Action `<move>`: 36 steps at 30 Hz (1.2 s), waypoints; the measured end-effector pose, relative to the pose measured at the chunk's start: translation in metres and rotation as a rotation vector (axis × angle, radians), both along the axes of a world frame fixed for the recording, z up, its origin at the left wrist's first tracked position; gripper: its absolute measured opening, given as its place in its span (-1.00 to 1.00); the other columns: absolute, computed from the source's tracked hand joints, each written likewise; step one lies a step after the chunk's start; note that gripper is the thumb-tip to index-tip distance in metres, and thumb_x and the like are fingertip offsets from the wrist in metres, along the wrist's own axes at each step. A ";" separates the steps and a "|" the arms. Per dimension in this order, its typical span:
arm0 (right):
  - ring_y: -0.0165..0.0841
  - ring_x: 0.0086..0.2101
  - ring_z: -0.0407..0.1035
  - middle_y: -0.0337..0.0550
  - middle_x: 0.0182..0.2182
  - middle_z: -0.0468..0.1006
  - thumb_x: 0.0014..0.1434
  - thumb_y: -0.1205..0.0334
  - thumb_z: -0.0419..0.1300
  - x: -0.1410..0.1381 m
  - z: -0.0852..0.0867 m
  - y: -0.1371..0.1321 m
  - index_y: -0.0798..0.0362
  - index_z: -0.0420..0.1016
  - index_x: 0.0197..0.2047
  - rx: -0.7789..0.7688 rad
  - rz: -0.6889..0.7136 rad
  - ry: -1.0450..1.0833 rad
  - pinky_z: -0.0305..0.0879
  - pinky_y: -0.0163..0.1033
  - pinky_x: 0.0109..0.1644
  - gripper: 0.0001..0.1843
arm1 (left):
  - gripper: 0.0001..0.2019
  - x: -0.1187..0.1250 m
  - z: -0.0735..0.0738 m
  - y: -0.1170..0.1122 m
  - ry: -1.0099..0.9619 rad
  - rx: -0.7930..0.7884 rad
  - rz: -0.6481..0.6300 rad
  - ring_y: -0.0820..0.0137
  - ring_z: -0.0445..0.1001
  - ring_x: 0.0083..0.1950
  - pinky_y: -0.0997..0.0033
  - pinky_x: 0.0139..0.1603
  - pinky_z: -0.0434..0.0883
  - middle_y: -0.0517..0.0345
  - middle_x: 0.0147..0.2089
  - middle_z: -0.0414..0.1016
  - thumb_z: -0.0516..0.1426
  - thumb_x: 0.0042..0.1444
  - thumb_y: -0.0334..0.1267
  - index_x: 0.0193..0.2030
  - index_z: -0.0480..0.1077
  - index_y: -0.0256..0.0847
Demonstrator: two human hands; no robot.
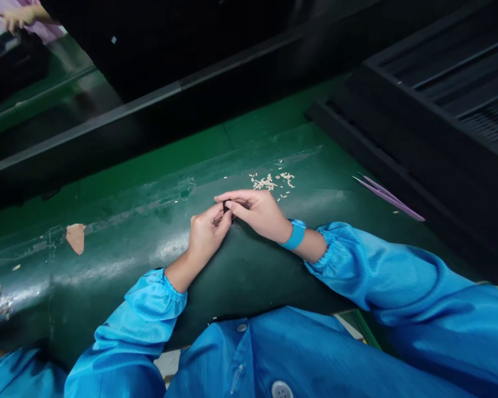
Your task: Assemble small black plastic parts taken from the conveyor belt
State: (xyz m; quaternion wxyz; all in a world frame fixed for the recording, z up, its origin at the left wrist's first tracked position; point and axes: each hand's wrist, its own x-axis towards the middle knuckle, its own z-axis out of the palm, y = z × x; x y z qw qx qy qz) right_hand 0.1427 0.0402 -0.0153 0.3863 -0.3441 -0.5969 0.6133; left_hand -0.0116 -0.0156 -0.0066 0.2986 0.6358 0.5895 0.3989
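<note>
Both my hands meet over the middle of a dark green work surface (120, 243). My left hand (205, 235) is curled, its fingertips pinching a small dark part (226, 206). My right hand (259, 210), with a blue wristband (295, 234), pinches the same small dark part from the other side. The part is mostly hidden by my fingers. Just beyond my hands lies a scatter of small pale scraps (271, 182). I wear blue sleeves.
Purple tweezers (388, 197) lie to the right by a stack of black trays (435, 99). A torn tan patch (75, 237) marks the surface at left. A black rail (149, 116) runs behind. Another person's hand (16, 17) shows at top left.
</note>
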 end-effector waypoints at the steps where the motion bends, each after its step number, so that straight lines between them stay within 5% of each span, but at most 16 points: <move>1: -0.28 -0.13 0.62 -0.13 -0.10 0.72 0.24 0.23 0.20 -0.001 0.000 -0.001 0.04 0.66 -0.05 0.004 -0.002 0.001 0.56 -0.08 0.07 -0.72 | -0.73 0.000 -0.001 0.000 0.013 0.007 0.004 0.54 0.17 -0.58 0.51 -0.51 0.18 0.32 -0.60 0.26 0.14 0.29 -0.15 -0.41 0.45 -0.20; 8: -0.28 -0.14 0.60 -0.14 -0.15 0.71 0.16 0.40 0.11 -0.006 -0.001 -0.006 0.03 0.60 -0.14 0.179 -0.123 -0.135 0.53 -0.10 0.03 -0.73 | -0.88 0.002 -0.007 -0.003 0.123 0.058 0.042 0.48 0.45 -0.52 0.52 -0.44 0.33 0.22 -0.47 0.54 0.17 0.24 -0.29 -0.26 0.55 -0.20; 14: -0.28 -0.11 0.60 -0.07 -0.07 0.69 0.27 0.28 0.10 -0.001 0.001 -0.003 0.05 0.53 -0.01 0.030 -0.105 0.012 0.58 -0.15 -0.09 -0.73 | -0.76 0.001 -0.010 0.000 -0.259 -0.063 0.031 0.27 0.69 -0.17 0.28 -0.07 0.62 0.02 -0.13 0.70 0.21 0.26 -0.15 0.00 0.55 -0.18; 17: -0.27 -0.10 0.59 -0.07 -0.08 0.68 0.26 0.26 0.16 0.000 0.004 -0.003 0.04 0.53 -0.05 0.100 -0.123 -0.007 0.57 -0.10 -0.01 -0.79 | -0.73 -0.001 -0.012 0.002 -0.392 -0.113 0.006 0.30 0.68 -0.19 0.31 -0.08 0.62 0.01 -0.16 0.69 0.22 0.26 -0.10 -0.01 0.54 -0.21; 21: -0.30 -0.10 0.59 -0.08 -0.10 0.68 0.24 0.29 0.19 -0.001 0.004 -0.002 0.04 0.53 -0.05 0.149 -0.064 -0.035 0.52 -0.07 0.11 -0.79 | -0.75 -0.005 -0.015 0.003 -0.333 -0.112 -0.017 0.35 0.66 -0.24 0.41 -0.17 0.57 0.07 -0.23 0.67 0.22 0.26 -0.12 -0.04 0.55 -0.21; 26: -0.31 -0.15 0.59 -0.08 -0.14 0.69 0.20 0.26 0.22 -0.003 0.002 0.001 0.05 0.52 -0.12 0.081 -0.046 0.004 0.54 -0.11 0.04 -0.82 | -0.80 -0.006 -0.015 0.003 -0.244 -0.095 -0.023 0.42 0.57 -0.37 0.47 -0.29 0.50 0.15 -0.36 0.61 0.20 0.26 -0.14 -0.14 0.56 -0.22; 36: -0.33 -0.19 0.59 -0.06 -0.14 0.69 0.20 0.15 0.29 -0.002 0.000 0.003 0.07 0.52 -0.12 -0.039 0.002 0.077 0.55 -0.17 -0.06 -0.78 | -0.78 -0.004 -0.010 0.002 -0.244 -0.101 -0.031 0.38 0.58 -0.33 0.43 -0.24 0.51 0.13 -0.33 0.63 0.19 0.27 -0.12 -0.13 0.57 -0.20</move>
